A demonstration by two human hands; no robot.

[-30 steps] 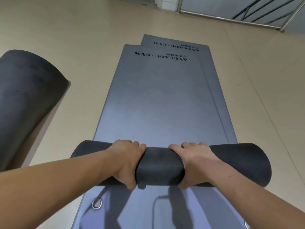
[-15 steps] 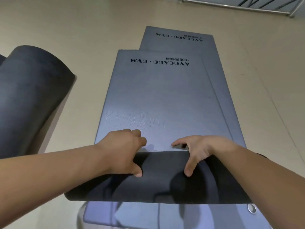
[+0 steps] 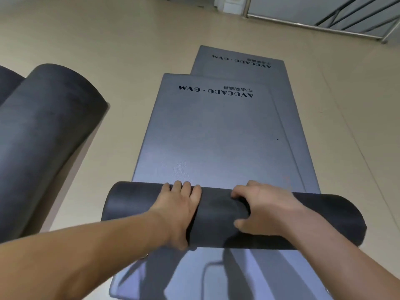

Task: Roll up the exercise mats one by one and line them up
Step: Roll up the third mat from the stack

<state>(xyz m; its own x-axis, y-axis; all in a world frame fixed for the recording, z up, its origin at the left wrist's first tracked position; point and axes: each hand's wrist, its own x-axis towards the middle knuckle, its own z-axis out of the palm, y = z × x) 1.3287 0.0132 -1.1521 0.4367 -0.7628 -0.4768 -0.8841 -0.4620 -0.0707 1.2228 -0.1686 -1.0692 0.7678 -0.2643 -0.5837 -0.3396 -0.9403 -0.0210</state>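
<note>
left hand [image 3: 181, 210] and right hand [image 3: 266, 210] both on dark roll [image 3: 219, 215] at 6 o'clock; fingers [image 3: 186, 188] of each curl over the roll's far side, thumbs on near side, gripping it; roll sits on its own top mat [image 3: 212, 137], flat grey part running toward 12 o'clock; second mat [image 3: 292, 109] flat beneath, sticking out at 1 o'clock; rolled mat [image 3: 43, 137] on floor [image 3: 108, 40] at 9 o'clock; railing [image 3: 324, 26] far at 1 o'clock

- You're in a gym: the mat [image 3: 216, 137] before you has "AVOCADO · GYM" printed on it.
- Beside you, rolled mats [image 3: 47, 131] lie on a wide beige floor [image 3: 97, 35], with a metal railing [image 3: 303, 24] beyond.
</note>
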